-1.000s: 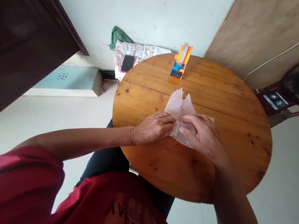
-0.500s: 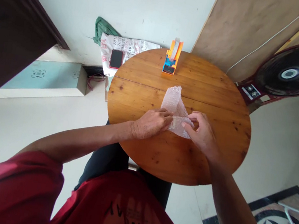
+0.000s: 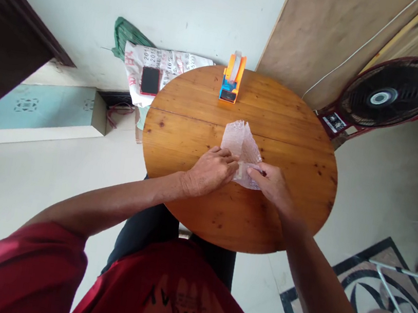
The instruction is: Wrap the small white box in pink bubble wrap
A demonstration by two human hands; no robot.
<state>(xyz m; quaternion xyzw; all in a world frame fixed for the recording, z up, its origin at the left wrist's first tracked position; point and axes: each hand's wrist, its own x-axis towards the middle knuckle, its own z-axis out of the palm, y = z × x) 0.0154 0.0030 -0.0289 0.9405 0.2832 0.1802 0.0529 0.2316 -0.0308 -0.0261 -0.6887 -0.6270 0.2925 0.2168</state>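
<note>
A pinkish, see-through sheet of bubble wrap (image 3: pixel 239 139) lies partly folded on the round wooden table (image 3: pixel 179 144). My left hand (image 3: pixel 218 170) has its fingers curled down on the left edge of the folded part. At the right edge, my right hand (image 3: pixel 270 180) pinches the wrap between thumb and fingers. A pale patch shows through the folded layer between the hands; what it is I cannot make out. Beyond the wrap, near the table's far edge, stands an orange and blue tape dispenser (image 3: pixel 232 79) with a roll of clear tape.
A phone (image 3: pixel 150 81) lies on a printed white sack (image 3: pixel 136 63) left of the table, beside a green bag (image 3: pixel 127 36). A dark red fan (image 3: pixel 384 98) stands at the right. Behind the table is the wall (image 3: pixel 194 9). A white metal frame (image 3: pixel 395 296) is at lower right.
My right hand has closed its thumb and fingers on the wrap's right edge, where they were more apart before. The left hand stays nearly in place. The view has turned slightly right.
</note>
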